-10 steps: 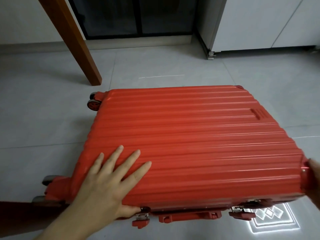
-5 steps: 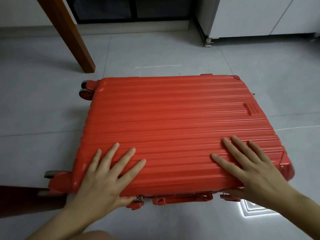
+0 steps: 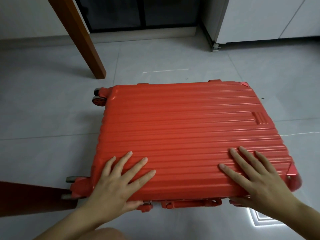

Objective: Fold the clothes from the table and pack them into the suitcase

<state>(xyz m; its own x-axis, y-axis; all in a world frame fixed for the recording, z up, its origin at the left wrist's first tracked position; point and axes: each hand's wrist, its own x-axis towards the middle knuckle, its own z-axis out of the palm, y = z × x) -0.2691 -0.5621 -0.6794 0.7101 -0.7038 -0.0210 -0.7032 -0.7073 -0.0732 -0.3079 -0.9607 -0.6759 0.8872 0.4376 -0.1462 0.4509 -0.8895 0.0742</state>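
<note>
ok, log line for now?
red ribbed hard-shell suitcase: closed, lying flat | left hand: flat on it | right hand: flat on it

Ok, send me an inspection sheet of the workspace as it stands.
Surface: grey tiled floor, with a bright light patch near the right hand.
Job's things: red suitcase lying flat, closed; no clothes in view.
Clutter: a small dark speck right of the suitcase.
Grippers: left hand and right hand both flat on it, fingers straight.
Cables: nothing seen.
Surroundings: wooden table leg, white cabinet, dark glass door.
</note>
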